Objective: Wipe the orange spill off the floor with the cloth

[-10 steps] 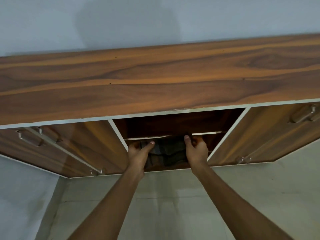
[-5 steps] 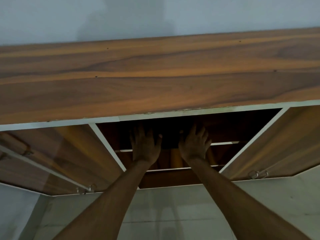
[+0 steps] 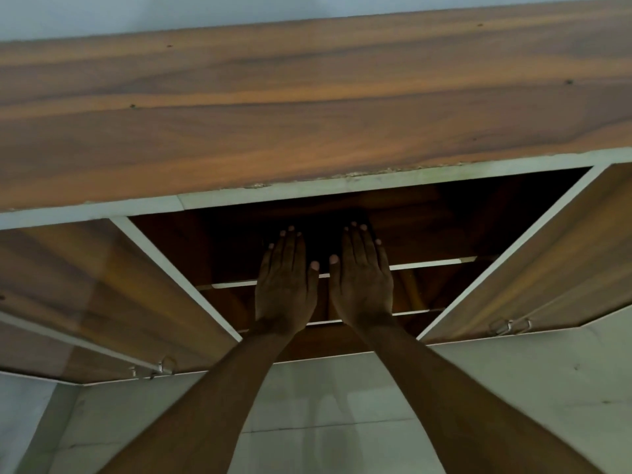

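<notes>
- While both bare forearms come up from the bottom edge, the left hand (image 3: pixel 285 285) and right hand (image 3: pixel 362 282) lie flat, backs up, side by side in the open middle compartment of a brown wood-grain cabinet (image 3: pixel 307 97).
- Both hands have fingers straight and close together, gripping nothing. The thumbs point at each other with a narrow gap between them, not touching.
- On both, the fingertips (image 3: pixel 290 230) reach into the dark back of the top section, and the palms sit over the pale front edge of the upper shelf (image 3: pixel 431 263). Contact with that shelf: cannot tell.
- At wrist level runs a second, pale-edged lower shelf (image 3: pixel 410 313).
- Where the cloth is: cannot tell, since the space ahead of the fingers is too dark to read. The orange spill cannot be located in this view either.
- On the left, the left wood-grain cabinet door (image 3: pixel 102 285) is swung open, with a metal loop handle (image 3: pixel 164 366) at its lower edge.
- On the right, the right wood-grain cabinet door (image 3: pixel 547 251) is also open, with a metal handle (image 3: pixel 509 326) near its lower corner.
- Along the front of the cabinet top runs pale edge banding (image 3: pixel 342 183), chipped in spots.
- Under the arms is a pale tiled floor (image 3: pixel 342 405) with grout lines visible.
- Behind the cabinet is a plain grey-blue wall (image 3: pixel 102 12).
</notes>
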